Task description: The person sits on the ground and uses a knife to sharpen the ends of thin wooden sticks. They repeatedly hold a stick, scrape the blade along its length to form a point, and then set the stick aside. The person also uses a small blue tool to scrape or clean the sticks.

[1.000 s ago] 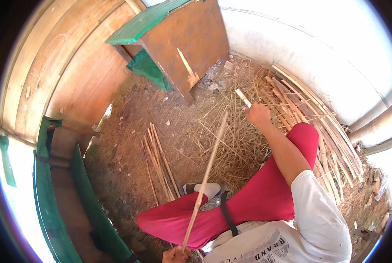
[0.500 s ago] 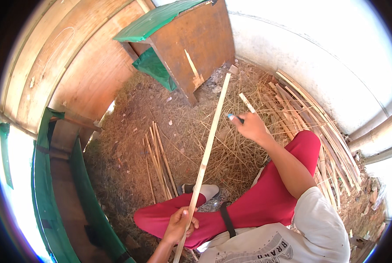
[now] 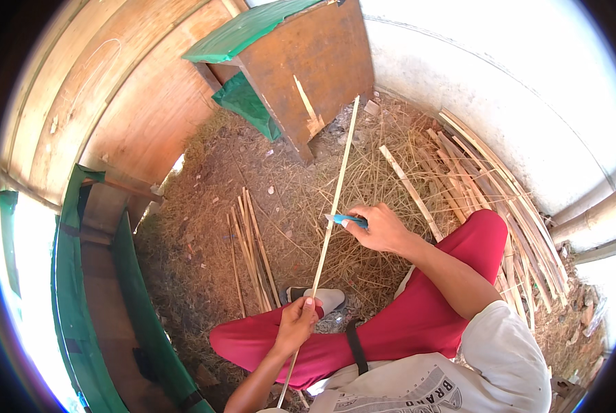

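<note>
1. Right hand [image 3: 378, 228] has swung in to the strip, fingers closed around blue-handled knife [image 3: 356, 221]; blade contact unclear.
2. Left hand [image 3: 296, 326] wrapped around long, thin, pale wooden strip [image 3: 343, 165], slanting above brown earth floor [image 3: 290, 175].
3. Blade and strip look lined up.

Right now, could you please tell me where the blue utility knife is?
In the head view, the blue utility knife is just right of centre, held in the right hand, its tip overlapping the long bamboo strip.

And there's the brown wooden cabinet [image 3: 328, 55], plywood wall [image 3: 142, 103] to its left, bright white wall [image 3: 487, 76] right, dirt floor [image 3: 280, 210] spreading before it!
</note>
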Demonstrator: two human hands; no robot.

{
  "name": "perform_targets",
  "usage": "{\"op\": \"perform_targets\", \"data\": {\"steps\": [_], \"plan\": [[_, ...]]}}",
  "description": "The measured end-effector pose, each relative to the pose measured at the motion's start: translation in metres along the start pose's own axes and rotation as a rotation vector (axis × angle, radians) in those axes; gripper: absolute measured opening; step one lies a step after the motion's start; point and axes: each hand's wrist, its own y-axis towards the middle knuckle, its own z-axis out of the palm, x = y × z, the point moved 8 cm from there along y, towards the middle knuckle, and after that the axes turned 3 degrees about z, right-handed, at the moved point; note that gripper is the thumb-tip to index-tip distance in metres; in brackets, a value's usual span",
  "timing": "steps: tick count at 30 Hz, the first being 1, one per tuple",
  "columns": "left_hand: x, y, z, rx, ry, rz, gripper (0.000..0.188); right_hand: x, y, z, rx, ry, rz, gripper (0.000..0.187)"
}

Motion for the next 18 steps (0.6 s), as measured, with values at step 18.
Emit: {"op": "perform_targets", "data": {"steps": [18], "plan": [[0.007, 0.000, 0.005, -0.110, 0.328, 0.139, 0.048, -0.006, 0.000, 0.014, 0.077, -0.271, 0.024, 0.036]]}}
